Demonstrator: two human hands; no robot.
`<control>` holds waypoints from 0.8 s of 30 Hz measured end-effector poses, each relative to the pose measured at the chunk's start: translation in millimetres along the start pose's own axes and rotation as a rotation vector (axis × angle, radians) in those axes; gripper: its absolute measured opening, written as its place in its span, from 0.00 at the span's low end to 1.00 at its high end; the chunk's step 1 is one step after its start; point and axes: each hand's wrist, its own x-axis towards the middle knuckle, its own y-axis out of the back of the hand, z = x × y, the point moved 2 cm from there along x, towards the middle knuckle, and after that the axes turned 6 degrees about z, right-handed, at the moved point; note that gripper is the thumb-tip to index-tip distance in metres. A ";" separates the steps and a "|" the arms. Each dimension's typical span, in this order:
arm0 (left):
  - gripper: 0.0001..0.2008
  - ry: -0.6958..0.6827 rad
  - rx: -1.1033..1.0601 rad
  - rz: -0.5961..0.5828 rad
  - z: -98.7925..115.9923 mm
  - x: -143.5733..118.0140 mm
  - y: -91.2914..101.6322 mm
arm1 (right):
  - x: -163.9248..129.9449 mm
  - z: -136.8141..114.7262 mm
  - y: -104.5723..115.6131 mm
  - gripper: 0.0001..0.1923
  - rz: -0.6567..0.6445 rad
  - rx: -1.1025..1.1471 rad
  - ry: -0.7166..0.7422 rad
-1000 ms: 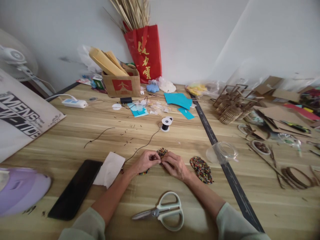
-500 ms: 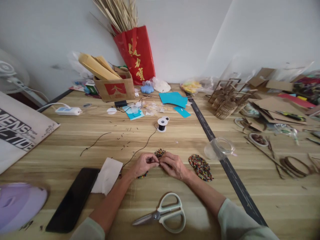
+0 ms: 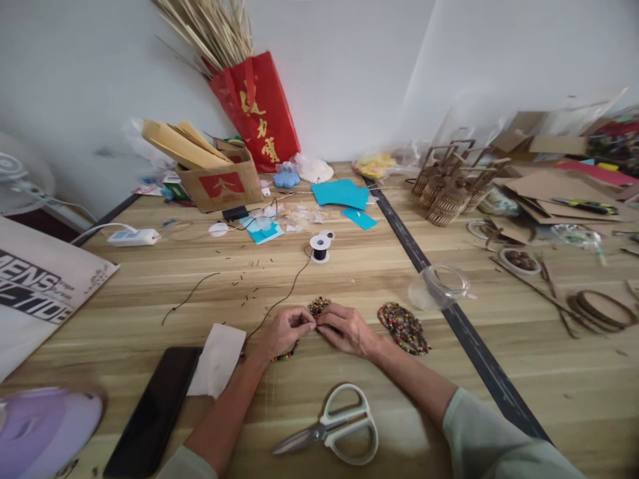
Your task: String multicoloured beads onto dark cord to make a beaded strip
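Over the middle of the wooden table, my left hand (image 3: 285, 331) and my right hand (image 3: 348, 329) meet fingertip to fingertip, both closed in a pinch. A thin black cord (image 3: 279, 301) runs from a white spool (image 3: 320, 249) to behind my left wrist; a strand of it appears to be in my left fingers. What my right fingers pinch is too small to make out. Just beyond the fingertips is a cluster of multicoloured beads (image 3: 318, 305). A short beaded string (image 3: 287, 354) shows under my left hand. Right of my right hand lies a coiled bead strand (image 3: 403, 328).
Scissors (image 3: 329, 429) lie in front of me, blades pointing left. A black phone (image 3: 154, 412) and white paper (image 3: 218, 359) sit by my left forearm. Cord snippets (image 3: 249, 293) are scattered beyond. At right are a clear plastic container (image 3: 439, 287) and small woven baskets (image 3: 446, 193).
The view has shifted slightly. My hands stay together at nearly the same spot; the dark bit between the fingertips is now less visible.
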 end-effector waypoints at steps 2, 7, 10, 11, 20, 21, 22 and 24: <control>0.08 0.004 -0.005 0.010 -0.2 0.3 0.5 | 0.5 -1.0 1.2 0.05 0.013 -0.014 0.003; 0.08 0.006 -0.014 0.037 2.1 0.5 1.5 | 1.2 -2.5 2.2 0.04 0.011 -0.074 0.023; 0.07 0.010 -0.016 0.040 3.9 0.3 2.0 | 0.5 -1.4 0.7 0.04 0.007 -0.083 0.034; 0.07 0.009 -0.018 0.041 4.2 0.3 2.2 | 0.3 -1.0 0.3 0.04 0.003 -0.084 0.034; 0.09 0.009 -0.042 0.048 -0.2 1.6 3.6 | 2.1 -1.0 -1.3 0.04 -0.071 -0.159 0.047; 0.09 0.011 -0.040 0.047 -0.2 1.5 3.6 | 2.3 -1.0 -1.6 0.04 -0.082 -0.167 0.046; 0.09 0.013 -0.037 0.048 0.0 1.4 3.7 | 2.4 -1.1 -1.9 0.04 -0.092 -0.174 0.048; 0.08 0.016 -0.027 0.047 0.6 1.1 3.7 | 2.5 -1.2 -2.3 0.04 -0.108 -0.182 0.052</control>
